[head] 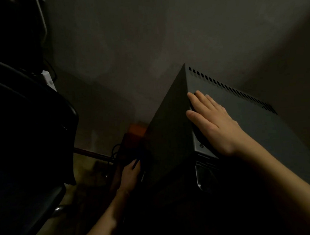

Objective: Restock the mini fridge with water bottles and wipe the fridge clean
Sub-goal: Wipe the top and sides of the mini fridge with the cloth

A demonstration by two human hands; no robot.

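On top panel of mini fridge (pixel 243 124), near its left edge: right hand (pixel 213 122) flat, fingers together, palm down. Left hand (pixel 130 173) lower, at fridge's side wall; finger state unclear.

Left hand (pixel 131 173) fingertips in shadow

Dim room, bare grey wall (pixel 129 38), dark chair (pixel 27 131)

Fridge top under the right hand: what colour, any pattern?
Grey fridge top, with a row of dark vent slots; head view.
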